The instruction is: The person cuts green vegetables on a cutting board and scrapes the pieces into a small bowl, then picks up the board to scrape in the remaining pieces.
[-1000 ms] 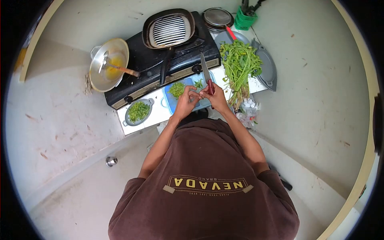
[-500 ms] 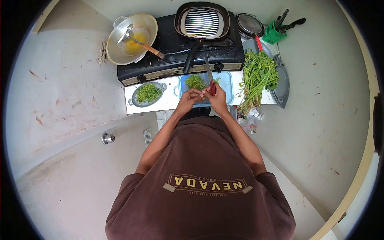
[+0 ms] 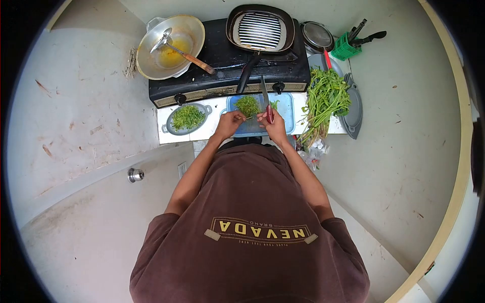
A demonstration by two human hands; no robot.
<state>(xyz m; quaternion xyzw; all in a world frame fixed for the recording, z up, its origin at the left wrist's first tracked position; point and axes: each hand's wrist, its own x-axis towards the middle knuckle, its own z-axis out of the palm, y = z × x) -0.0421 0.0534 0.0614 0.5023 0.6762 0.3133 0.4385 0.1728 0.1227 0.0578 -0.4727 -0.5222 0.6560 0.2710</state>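
From the head camera, the right hand (image 3: pixel 273 121) is closed around a red-handled knife (image 3: pixel 264 95), with the blade pointing at the stove (image 3: pixel 212 87). The left hand (image 3: pixel 228 124) pinches a thin green stem (image 3: pixel 249 117). Both hands hover over the cutting board (image 3: pixel 286 104) at the near edge of the tabletop (image 3: pixel 212 133). A bowl (image 3: pixel 188 117) fills the tabletop's left end, and a bunch of greens (image 3: pixel 326 96) overhangs its right end. Only narrow strips of tabletop show bare.

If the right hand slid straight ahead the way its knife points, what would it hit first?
Probably the stove: the knife in the right hand points across the cutting board at its front. Height is unclear; it might pass above toward the grill pan.
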